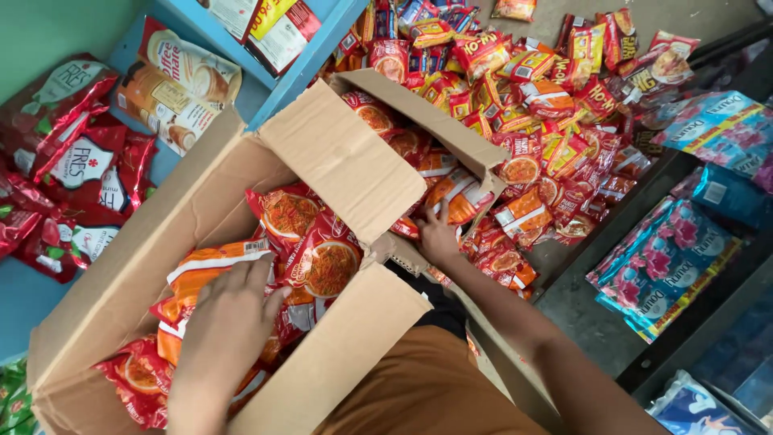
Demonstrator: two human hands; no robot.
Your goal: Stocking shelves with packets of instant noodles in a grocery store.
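The left hand [229, 314] lies flat, fingers spread, on the orange and red packets [306, 258] inside the open box [105, 290]. Its grip is wide and closed on nothing; the palm presses the top layer near the box's near wall. The right hand [437, 236] reaches past the box's right flap [346, 161] into the heap [523, 105] of like packets outside. Its fingertips touch a packet at the heap's near edge; whether they have closed on it cannot be told.

Judged procedure: keep the left palm flat so that the stacked packets stay level. Take one packet from the near edge of the heap, not from its middle, so that the heap does not slide. Lift it over the flap, not under it, as the flap leans inward across the opening. Lay it flat against the layer already in the box.

The heap rests on a grey surface [708, 16]. A dark shelf [580, 314] at the right carries blue and pink sachets [668, 266]. A blue shelf [278, 93] at the upper left carries pouches [173, 80]; red bags [80, 169] lie beside it at the left edge.
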